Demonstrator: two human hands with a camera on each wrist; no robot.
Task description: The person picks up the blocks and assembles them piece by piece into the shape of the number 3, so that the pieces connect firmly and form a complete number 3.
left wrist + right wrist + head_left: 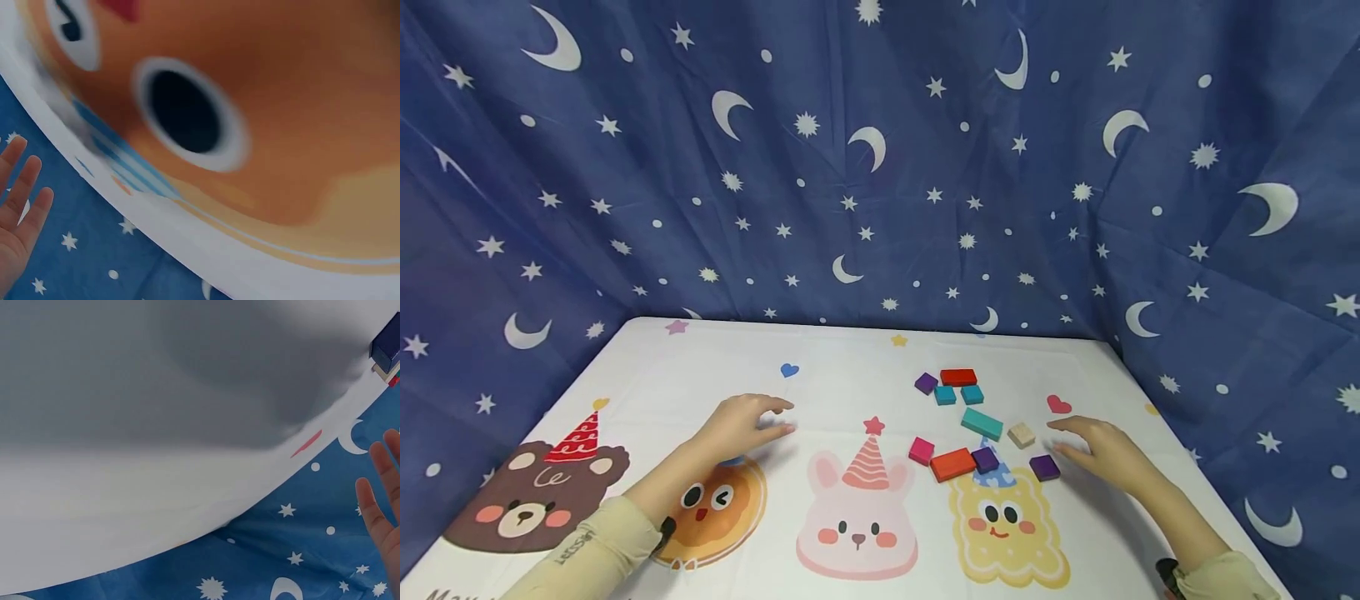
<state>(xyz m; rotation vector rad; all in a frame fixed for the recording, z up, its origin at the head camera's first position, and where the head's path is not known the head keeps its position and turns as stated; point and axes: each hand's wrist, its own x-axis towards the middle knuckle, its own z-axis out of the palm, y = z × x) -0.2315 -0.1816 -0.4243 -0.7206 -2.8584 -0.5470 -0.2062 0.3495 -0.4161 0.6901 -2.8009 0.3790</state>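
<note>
My left hand [742, 425] hovers over the tablecloth, left of the blocks, with fingers loosely extended and nothing in them. In the left wrist view its spread fingers [25, 187] show at the left edge. My right hand [1101, 450] is just right of the blocks, relaxed and holding nothing. Nearest to it are a purple block [1045, 467] and a plain wooden block [1021, 435]. Farther left lie a teal block [982, 423], an orange-red block [952, 465], a pink block [921, 451] and another purple block [985, 460].
At the back of the group sit a red block [958, 377], two small blue-teal blocks [972, 394] and a purple block [927, 383]. The white tablecloth [850, 367] has printed cartoon figures. A blue curtain [917, 167] with moons and stars hangs behind the table.
</note>
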